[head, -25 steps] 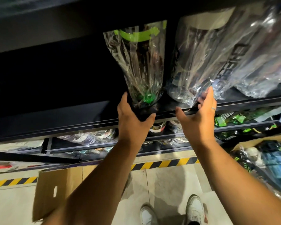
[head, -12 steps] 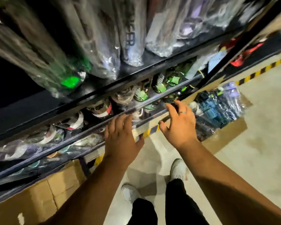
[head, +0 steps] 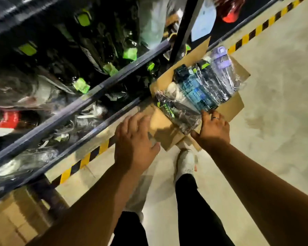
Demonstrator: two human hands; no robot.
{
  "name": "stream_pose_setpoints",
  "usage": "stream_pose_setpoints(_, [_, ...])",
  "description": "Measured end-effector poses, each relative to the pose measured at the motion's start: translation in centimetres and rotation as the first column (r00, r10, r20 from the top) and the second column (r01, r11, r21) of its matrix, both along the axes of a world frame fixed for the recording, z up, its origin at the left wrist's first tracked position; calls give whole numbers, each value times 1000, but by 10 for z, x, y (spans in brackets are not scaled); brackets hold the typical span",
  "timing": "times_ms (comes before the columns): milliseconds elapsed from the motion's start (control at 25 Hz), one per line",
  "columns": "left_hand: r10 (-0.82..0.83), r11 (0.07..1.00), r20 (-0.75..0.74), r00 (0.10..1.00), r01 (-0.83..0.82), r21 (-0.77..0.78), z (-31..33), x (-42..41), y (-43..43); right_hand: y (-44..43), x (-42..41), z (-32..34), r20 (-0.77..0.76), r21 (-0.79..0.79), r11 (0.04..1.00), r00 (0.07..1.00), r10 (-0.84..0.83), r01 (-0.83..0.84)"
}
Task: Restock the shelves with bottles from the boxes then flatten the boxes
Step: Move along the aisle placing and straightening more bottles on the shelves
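Both hands have dropped from the upper shelf edge toward the floor-level box since 1.0 s ago; view swung right. Shelves [head: 89, 96] at left hold wrapped bottles, blurred. Left hand [head: 134, 139]: fingers spread loose, holding nothing, over the near flap of the open cardboard box [head: 236, 105]. Box sits on the floor [head: 274, 121] beside the shelf post, filled with plastic-wrapped bottles [head: 197, 89]. Right hand [head: 213, 129]: fingers part-curled, tips touching the wrapped bottles' near end; no firm grasp seen.
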State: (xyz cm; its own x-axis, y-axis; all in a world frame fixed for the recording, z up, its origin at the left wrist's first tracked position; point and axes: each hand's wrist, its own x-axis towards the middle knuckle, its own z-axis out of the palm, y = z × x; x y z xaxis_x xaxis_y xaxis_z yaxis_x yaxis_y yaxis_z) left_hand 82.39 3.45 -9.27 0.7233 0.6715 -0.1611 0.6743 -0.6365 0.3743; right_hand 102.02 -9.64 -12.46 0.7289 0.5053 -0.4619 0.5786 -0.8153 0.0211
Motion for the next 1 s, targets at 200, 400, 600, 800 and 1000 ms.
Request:
stream_pose_setpoints(200, [61,985,-179,982,-88,-146,-80,66,-23,18,53,-101,-133,-7,990,981,142,-144])
stream_pose_setpoints(400, [85,980,-167,982,-112,-164,-136,86,-32,36,72,-162,-226,-169,954,952,209,-249])
stream_pose_setpoints(600, [234,905,-213,949,-292,-309,-149,122,-29,26,81,-160,-279,4,986,947,162,-168])
stream_pose_setpoints(800, [586,404,-293,756,-586,-703,-120,173,-22,-7,81,-117,-641,213,918,757,-127,335])
stream_pose_setpoints(1000, [703,-4,-201,682,-279,-960,-102,205,-24,-19,90,-52,-866,378,744,494,74,551])
